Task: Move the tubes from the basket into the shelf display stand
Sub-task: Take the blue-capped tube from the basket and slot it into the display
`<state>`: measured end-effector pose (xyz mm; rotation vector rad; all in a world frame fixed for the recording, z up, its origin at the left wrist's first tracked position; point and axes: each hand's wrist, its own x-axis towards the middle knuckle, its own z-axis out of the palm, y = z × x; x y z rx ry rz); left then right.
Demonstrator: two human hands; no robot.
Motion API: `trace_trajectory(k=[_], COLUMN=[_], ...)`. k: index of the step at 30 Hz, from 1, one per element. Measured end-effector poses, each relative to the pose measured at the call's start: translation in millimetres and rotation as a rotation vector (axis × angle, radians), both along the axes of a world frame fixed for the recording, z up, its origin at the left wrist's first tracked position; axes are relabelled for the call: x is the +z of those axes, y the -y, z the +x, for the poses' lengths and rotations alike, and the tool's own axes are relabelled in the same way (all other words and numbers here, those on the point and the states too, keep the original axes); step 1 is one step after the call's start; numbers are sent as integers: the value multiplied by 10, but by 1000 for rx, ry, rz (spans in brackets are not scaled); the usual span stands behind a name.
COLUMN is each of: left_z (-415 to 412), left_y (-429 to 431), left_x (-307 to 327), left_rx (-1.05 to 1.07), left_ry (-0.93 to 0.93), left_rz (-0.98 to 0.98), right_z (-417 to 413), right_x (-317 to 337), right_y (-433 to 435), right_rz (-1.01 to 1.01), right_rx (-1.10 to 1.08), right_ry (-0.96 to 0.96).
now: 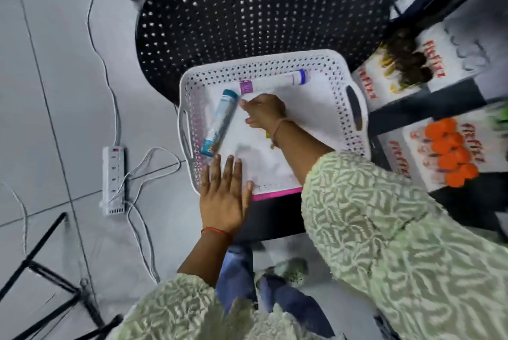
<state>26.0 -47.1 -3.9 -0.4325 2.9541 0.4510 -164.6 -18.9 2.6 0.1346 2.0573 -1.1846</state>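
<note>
A white perforated basket (354,130) sits on a black perforated table. Inside it lie two tubes: a teal and blue tube (220,122) slanted along the left wall, and a white tube with a purple band and blue cap (275,82) along the far wall. My right hand (264,112) reaches into the basket, its fingertips touching the space between the two tubes, holding nothing that I can see. My left hand (224,199) lies flat and spread on the basket's near left rim. The shelf display stand (428,130) stands at the right, its tiers carrying orange-capped tubes (450,152).
The black perforated table (247,9) extends beyond the basket. On the grey floor at the left lie a white power strip (113,180) and loose cables. Black tripod legs (41,271) cross the lower left. Printed boxes (406,72) sit on the stand's upper tier.
</note>
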Motion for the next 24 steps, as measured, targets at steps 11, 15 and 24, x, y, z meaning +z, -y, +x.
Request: trace_trajectory(k=[11,15,24], left_z=[27,25,-350], left_y=[53,55,-472], left_x=[-19,-2,504], left_rx=[-47,-57,-162], left_ry=[-35,7,-58], left_rz=[16,15,188], right_z=[-53,-148,43], right_x=[-84,395,1676], right_y=[382,-247,-1939], right_rz=[-169,-347,-185], right_rx=[-323,-451,-586], right_ry=[62,-69,-542])
